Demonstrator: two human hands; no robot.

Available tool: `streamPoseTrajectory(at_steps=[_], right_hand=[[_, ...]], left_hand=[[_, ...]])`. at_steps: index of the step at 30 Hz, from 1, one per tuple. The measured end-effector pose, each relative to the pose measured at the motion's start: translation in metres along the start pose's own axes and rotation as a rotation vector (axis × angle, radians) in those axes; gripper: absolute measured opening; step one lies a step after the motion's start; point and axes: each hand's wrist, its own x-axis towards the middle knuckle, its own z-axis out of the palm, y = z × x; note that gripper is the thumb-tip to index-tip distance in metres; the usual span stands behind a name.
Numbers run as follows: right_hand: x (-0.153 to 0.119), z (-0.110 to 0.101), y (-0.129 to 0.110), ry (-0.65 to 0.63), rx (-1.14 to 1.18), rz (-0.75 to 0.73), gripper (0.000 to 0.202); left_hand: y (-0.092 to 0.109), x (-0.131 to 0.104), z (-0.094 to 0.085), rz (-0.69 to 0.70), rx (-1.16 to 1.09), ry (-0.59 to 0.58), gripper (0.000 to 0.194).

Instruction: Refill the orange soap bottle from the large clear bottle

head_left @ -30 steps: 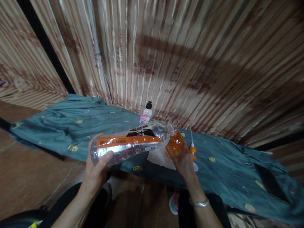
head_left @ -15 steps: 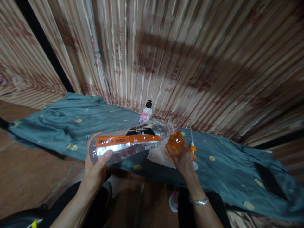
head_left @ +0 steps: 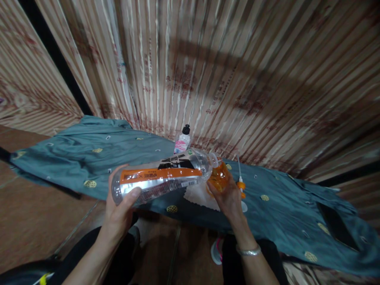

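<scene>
The left hand is wrapped around the base end of a clear plastic drink bottle (its label orange, silver and black), thumb on the near side. The bottle lies tilted across the middle of the scene, its mouth at the right, meeting the neck of an orange translucent bottle. The right hand grips that orange bottle, above a white scalloped-edged sheet on the green patterned cloth. Just right of it lies a pump top with an orange collar. A black-capped clear bottle stands on the far side; a black smartphone lies far right.
</scene>
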Motion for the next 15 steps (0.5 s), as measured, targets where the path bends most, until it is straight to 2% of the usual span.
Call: streamPoseTrajectory(at_steps=[5,11,15], right_hand=[[0.0007,-0.0017,-0.004,-0.017,0.018,-0.011,0.064],[-0.0019,-0.001,-0.0004,0.0,-0.012,0.022,0.069],[-0.0013,-0.0024,-0.0034,-0.014,-0.005,0.019,0.067]], left_hand=[[0.0008,0.0005,0.0016,0.011,0.019,-0.009,0.08],[0.0027,0.0014,0.0048,0.013,0.015,0.039,0.083],[0.0023,0.0012,0.0044,0.011,0.021,0.013,0.08]])
